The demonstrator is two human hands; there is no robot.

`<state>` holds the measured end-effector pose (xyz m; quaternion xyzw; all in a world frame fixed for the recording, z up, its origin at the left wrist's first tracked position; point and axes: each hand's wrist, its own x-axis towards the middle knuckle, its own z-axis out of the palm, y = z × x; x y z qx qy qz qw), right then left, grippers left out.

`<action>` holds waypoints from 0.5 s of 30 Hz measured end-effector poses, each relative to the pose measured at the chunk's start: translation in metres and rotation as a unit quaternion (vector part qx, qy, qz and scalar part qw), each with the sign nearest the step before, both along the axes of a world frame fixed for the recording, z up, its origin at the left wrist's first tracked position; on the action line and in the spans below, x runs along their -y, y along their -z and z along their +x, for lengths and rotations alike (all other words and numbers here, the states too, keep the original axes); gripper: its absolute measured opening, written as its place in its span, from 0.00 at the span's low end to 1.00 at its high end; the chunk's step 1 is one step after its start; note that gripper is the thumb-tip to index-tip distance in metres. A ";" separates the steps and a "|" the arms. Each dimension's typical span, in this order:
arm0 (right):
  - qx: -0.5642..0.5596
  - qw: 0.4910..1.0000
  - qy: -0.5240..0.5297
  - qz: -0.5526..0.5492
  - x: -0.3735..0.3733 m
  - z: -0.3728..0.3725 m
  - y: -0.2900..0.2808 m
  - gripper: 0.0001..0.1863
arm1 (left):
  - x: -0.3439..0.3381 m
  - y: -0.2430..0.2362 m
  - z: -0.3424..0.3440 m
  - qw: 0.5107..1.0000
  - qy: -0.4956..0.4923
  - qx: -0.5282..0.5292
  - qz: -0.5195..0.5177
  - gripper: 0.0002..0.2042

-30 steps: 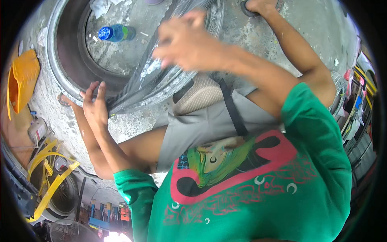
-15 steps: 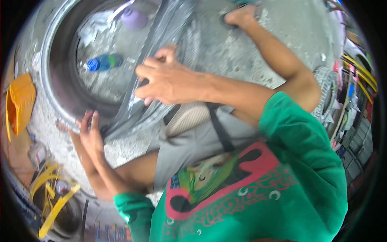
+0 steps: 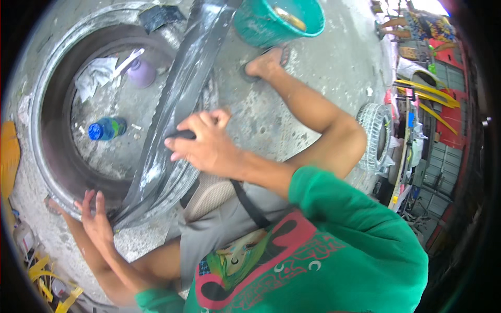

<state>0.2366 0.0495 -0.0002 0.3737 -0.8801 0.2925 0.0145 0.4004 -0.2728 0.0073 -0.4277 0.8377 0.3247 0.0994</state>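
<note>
A large tire (image 3: 48,112) lies on the concrete, with a long dark, glossy strip (image 3: 190,60) stretched across its right side. My right hand (image 3: 203,141) is on the strip, closed round a small dark object (image 3: 181,134) that its fingers partly hide. My left hand (image 3: 96,219) rests at the tire's lower left rim near the strip's lower end, fingers apart and raised. Inside the ring are a blue bottle (image 3: 107,129), a purple container (image 3: 141,74) with a white handle across it and crumpled white paper (image 3: 95,75). A dark patch (image 3: 159,18) lies on the upper rim.
A green bucket (image 3: 261,26) stands at the top; my bent leg and sandaled foot (image 3: 261,68) are right of the tire. A second tire (image 3: 373,135), clutter and a person's legs (image 3: 396,26) are at the right. A yellow plastic piece (image 3: 9,156) lies at the left edge.
The view has turned, so the scene sits lower and further left, bringing the bucket and the person into frame. My right hand stays on the strip, its dark object now easier to see.
</note>
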 end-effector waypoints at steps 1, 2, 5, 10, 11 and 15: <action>-0.008 1.000 -0.003 0.012 0.001 -0.005 0.001 0.15 | -0.001 -0.001 -0.001 1.000 0.004 -0.005 -0.004 0.22; -0.019 1.000 0.015 -0.012 0.000 -0.007 0.002 0.13 | -0.002 -0.001 -0.003 1.000 0.009 -0.007 -0.008 0.22; -0.131 0.988 0.080 0.019 -0.010 -0.053 0.005 0.12 | -0.004 -0.006 -0.006 1.000 -0.004 0.000 -0.001 0.22; -0.096 0.951 0.294 -0.014 -0.035 -0.152 0.011 0.16 | -0.005 -0.005 -0.009 1.000 -0.011 0.007 0.008 0.22; -0.085 0.963 0.255 -0.015 -0.038 -0.150 0.008 0.18 | -0.006 -0.006 -0.010 1.000 -0.007 0.007 0.005 0.22; -0.044 0.982 0.180 -0.046 -0.052 -0.153 0.009 0.23 | -0.008 -0.008 -0.007 1.000 -0.010 0.008 0.000 0.22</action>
